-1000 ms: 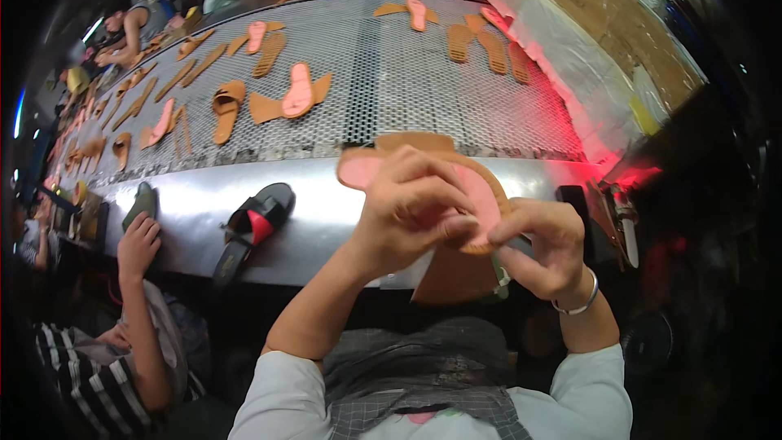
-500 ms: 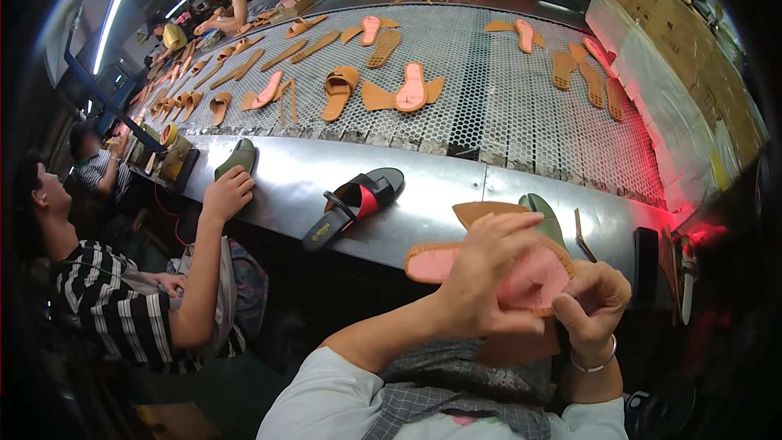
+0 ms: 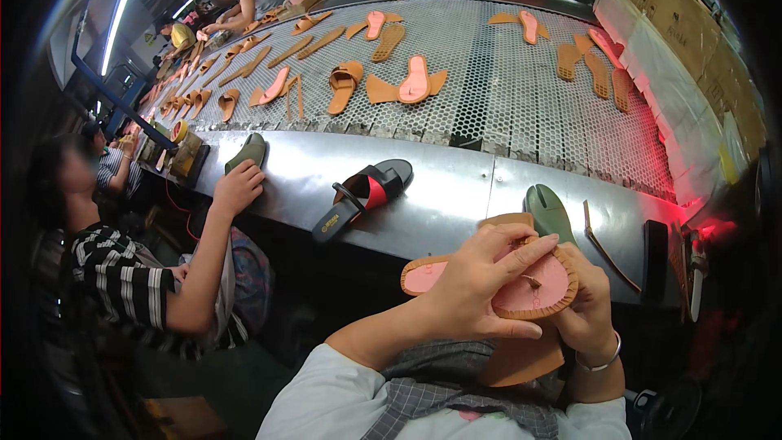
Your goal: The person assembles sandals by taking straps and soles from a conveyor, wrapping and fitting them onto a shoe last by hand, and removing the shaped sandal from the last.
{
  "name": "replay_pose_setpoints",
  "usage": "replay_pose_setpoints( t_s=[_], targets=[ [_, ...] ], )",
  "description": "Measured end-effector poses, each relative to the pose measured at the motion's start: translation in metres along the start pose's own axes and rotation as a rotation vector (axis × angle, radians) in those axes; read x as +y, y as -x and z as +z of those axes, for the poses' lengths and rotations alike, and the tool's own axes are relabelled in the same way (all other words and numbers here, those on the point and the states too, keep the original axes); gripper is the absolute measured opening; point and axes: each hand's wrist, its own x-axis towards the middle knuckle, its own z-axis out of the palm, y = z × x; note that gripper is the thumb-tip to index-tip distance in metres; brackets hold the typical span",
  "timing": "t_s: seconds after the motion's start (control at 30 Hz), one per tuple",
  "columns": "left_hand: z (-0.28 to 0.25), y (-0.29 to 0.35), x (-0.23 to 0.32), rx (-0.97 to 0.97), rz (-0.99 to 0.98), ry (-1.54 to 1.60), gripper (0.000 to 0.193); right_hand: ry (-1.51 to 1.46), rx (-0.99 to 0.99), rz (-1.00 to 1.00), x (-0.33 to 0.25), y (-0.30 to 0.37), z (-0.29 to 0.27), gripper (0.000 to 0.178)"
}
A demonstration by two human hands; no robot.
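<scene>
Between my hands, above the near edge of the metal table, is a sandal sole (image 3: 542, 289) with a pink face and a tan, pleated rim. Tan strap flaps stick out at its far and near sides, and a small tan tab shows in the pink face. My left hand (image 3: 489, 273) spans the sole from above, fingers on the far rim and thumb near the close rim. At the toe end my right hand (image 3: 590, 297) grips the right side, its fingers partly hidden beneath. Just beyond stands a green shoe last (image 3: 547, 210).
A black-and-red slide sandal (image 3: 364, 198) lies on the metal table (image 3: 456, 204). At right are a thin brown strip (image 3: 607, 248) and a dark block (image 3: 654, 257). Sandal parts cover the mesh conveyor (image 3: 448, 41). At left, a co-worker's hand (image 3: 239, 187) touches another green last (image 3: 248, 149).
The sole has tilted, and its pleated toe rim now shows more plainly. My right thumb has left the pink face, and that hand has gone behind the rim. The view has shifted slightly.
</scene>
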Motion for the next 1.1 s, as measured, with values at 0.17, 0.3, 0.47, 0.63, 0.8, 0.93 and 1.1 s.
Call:
replay_pose_setpoints(
  t_s=[0.17, 0.3, 0.47, 0.63, 0.8, 0.93, 1.1],
  targets=[
    [0.016, 0.008, -0.005, -0.014, -0.105, 0.338, 0.106, 0.125, -0.071, -0.023, -0.002, 0.002, -0.008, 0.023],
    [0.017, 0.014, -0.014, -0.01, -0.192, 0.492, 0.112, 0.139, -0.038, -0.046, 0.004, 0.004, -0.012, 0.028],
    [-0.002, 0.025, -0.048, 0.497, -0.243, 0.952, 0.085, 0.505, 0.271, 0.11, 0.038, 0.027, -0.046, 0.051],
    [-0.021, 0.018, -0.063, 0.503, -0.289, 1.238, 0.08, 0.502, 0.178, 0.349, 0.083, 0.055, -0.032, 0.065],
    [-0.02, 0.023, -0.06, 0.679, -0.327, 1.134, 0.064, 0.459, 0.114, 0.607, 0.068, 0.104, -0.033, 0.071],
    [-0.012, 0.015, -0.06, 0.64, -0.316, 0.963, 0.068, -0.196, 0.093, 0.611, 0.08, 0.154, -0.022, 0.073],
    [0.02, -0.015, -0.038, 0.517, -0.357, 0.834, 0.096, -0.631, -0.104, 0.735, 0.073, 0.163, 0.002, 0.074]
  ],
)
